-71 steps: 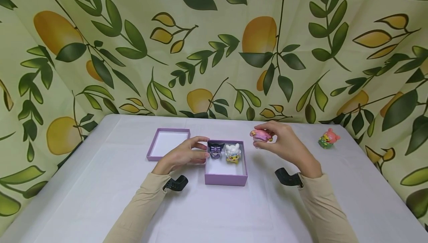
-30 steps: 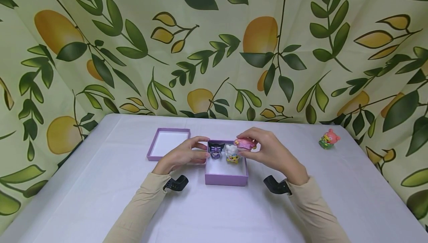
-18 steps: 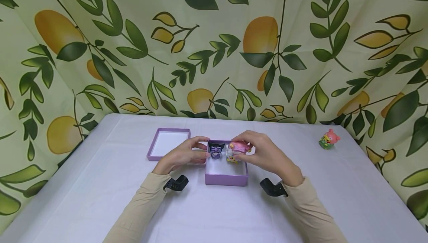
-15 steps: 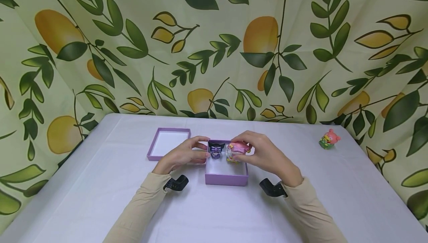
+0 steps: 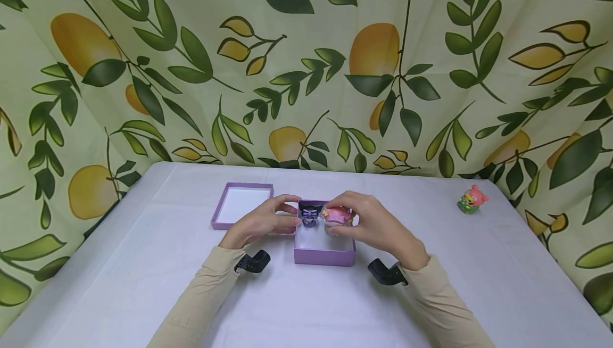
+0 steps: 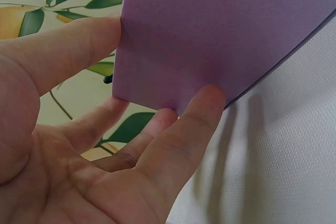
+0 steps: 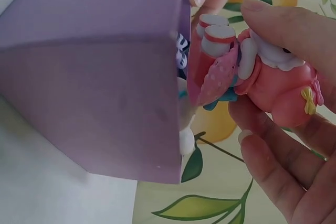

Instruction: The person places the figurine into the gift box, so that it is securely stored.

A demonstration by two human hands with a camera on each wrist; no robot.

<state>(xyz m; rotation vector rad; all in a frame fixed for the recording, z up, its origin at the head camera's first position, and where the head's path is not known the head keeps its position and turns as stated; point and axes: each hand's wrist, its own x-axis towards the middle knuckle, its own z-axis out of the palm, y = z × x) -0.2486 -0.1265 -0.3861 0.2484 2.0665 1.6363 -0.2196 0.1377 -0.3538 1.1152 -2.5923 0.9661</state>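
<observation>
My right hand point(image 5: 371, 225) holds a pink-clothed toy figurine point(image 5: 337, 216) between thumb and fingers, over the right part of an open purple box point(image 5: 324, 257). In the right wrist view, the figurine's white shoes point(image 7: 218, 40) point towards the box's mouth. Inside the box stands a dark figurine point(image 5: 309, 217) with a purple bow. A white figurine point(image 7: 187, 140) shows just past the rim in the right wrist view; in the head view the pink one mostly covers it. My left hand point(image 5: 265, 222) grips the box at its back left corner, fingertips against the purple wall point(image 6: 220, 35).
A shallow purple lid point(image 5: 242, 202) with a white inside lies behind my left hand. A pink and green figurine point(image 5: 471, 199) stands at the far right. White cloth point(image 5: 306, 305) covers the table, and a leaf-and-fruit patterned curtain point(image 5: 311, 92) hangs behind it.
My right hand has carried the pink figurine leftwards from beside the box to over its right part, in front of the white figurine. My left hand has stayed at the box.
</observation>
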